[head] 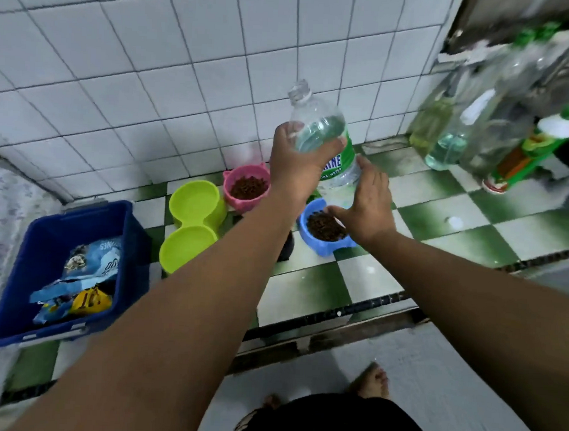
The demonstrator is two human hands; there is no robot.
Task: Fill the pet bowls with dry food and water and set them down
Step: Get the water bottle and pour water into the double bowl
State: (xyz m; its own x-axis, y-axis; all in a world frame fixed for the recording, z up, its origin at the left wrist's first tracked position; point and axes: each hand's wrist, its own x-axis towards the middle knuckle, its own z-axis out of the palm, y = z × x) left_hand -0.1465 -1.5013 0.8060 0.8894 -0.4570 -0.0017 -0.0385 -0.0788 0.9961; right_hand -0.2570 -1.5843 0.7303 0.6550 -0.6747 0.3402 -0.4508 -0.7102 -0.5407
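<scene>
A clear water bottle (316, 125) with a green label, uncapped and part full, is held tilted above the floor. My left hand (295, 163) grips its upper body. My right hand (368, 202) is spread beside its lower end, fingers apart, just above a blue bowl (311, 237) full of dry food. A pink bowl (245, 187) with dry food stands by the wall. To its left sits a lime green double bowl (191, 227), both wells empty.
A blue bin (126, 228) with pet food bags (85, 271) stands at left. Several bottles (449, 147) cluster by the wall at right. A white cap (454, 222) lies on the green and white floor tiles. My bare feet (372, 380) are below.
</scene>
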